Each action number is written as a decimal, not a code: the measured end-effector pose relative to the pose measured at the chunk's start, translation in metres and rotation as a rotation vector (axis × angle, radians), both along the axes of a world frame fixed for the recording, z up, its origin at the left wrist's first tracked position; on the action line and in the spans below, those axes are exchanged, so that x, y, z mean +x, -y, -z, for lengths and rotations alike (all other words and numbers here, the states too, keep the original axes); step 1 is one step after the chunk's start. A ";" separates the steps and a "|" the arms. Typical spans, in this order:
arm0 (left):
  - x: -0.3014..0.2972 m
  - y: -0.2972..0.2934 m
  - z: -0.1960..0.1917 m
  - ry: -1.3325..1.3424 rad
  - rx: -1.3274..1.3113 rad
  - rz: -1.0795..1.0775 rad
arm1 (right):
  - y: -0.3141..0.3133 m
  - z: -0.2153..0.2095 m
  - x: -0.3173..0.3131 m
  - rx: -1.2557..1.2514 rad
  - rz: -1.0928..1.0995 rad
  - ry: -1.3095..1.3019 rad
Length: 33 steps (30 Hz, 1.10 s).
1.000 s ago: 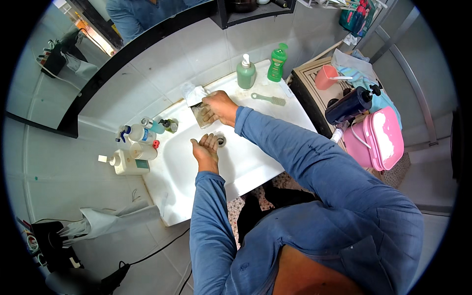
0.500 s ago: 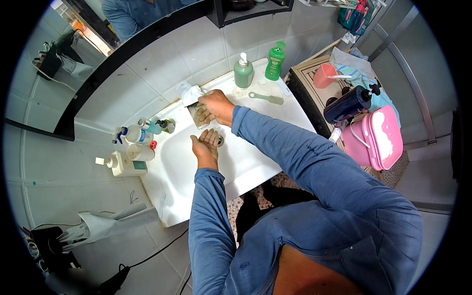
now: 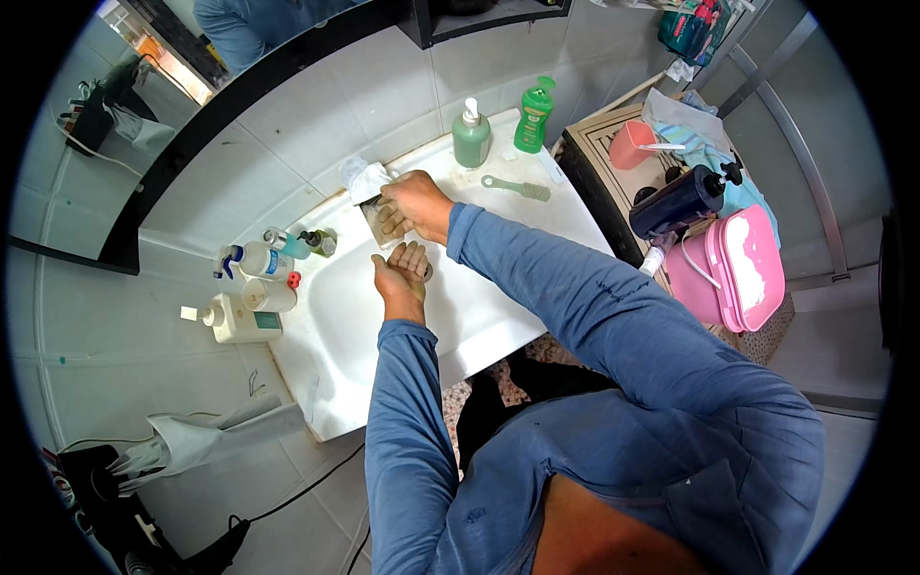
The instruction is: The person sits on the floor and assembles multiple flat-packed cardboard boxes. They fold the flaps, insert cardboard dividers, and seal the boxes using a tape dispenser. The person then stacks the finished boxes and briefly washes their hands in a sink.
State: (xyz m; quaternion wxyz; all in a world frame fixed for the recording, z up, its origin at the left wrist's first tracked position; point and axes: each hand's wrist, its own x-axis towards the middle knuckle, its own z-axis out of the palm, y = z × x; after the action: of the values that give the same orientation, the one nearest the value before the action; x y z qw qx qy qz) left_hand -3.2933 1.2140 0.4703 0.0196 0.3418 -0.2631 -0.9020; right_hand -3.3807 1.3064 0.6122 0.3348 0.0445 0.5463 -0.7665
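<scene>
A metal faucet [image 3: 377,222] with a flat spout stands at the back of the white sink [image 3: 335,335]. White crumpled material [image 3: 364,180] covers its top. My right hand [image 3: 418,207] is beside the spout, its loosely bent fingers hanging down along it; whether they touch the metal cannot be told. Just below, over the basin, my left hand [image 3: 402,278] is turned palm up. Its fingers are slightly curled, with nothing visible in the palm. The drain [image 3: 427,273] is partly hidden behind that hand.
A green pump bottle [image 3: 471,139], a bright green bottle [image 3: 534,117] and a brush [image 3: 516,188] occupy the right ledge. Several bottles and a white cup [image 3: 268,295] crowd the left. Farther right are a pink bucket [image 3: 704,278], dark bottle [image 3: 677,201] and pink cup [image 3: 631,145].
The whole view has shifted slightly, moving the scene a little left. Both hands keep nearly the same places by the faucet, with the left hand's fingers slightly changed.
</scene>
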 end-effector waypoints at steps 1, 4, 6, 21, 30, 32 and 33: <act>0.000 0.000 0.001 0.001 0.001 0.000 | 0.000 0.000 0.000 0.003 0.001 0.003; -0.001 0.001 0.002 0.001 0.006 -0.003 | 0.001 0.003 -0.002 0.005 0.007 0.015; -0.003 0.001 0.004 -0.001 0.012 -0.008 | 0.002 0.007 -0.004 -0.004 0.015 0.025; -0.010 0.010 0.017 0.015 0.075 -0.113 | -0.004 -0.001 0.007 0.002 0.032 -0.073; -0.008 -0.012 0.052 -0.135 -0.021 0.052 | 0.029 0.195 0.054 0.424 0.005 -0.553; -0.001 -0.030 0.023 -0.029 -0.085 0.020 | 0.029 0.222 0.053 0.282 0.023 -0.355; 0.001 -0.025 0.030 -0.038 -0.085 0.038 | 0.034 0.228 0.056 0.202 0.031 -0.262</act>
State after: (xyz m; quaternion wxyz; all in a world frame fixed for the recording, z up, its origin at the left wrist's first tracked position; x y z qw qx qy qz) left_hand -3.2926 1.2391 0.4405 0.0220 0.3187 -0.3070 -0.8965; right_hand -3.3249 1.2727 0.3841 0.2428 -0.0139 0.6587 -0.7120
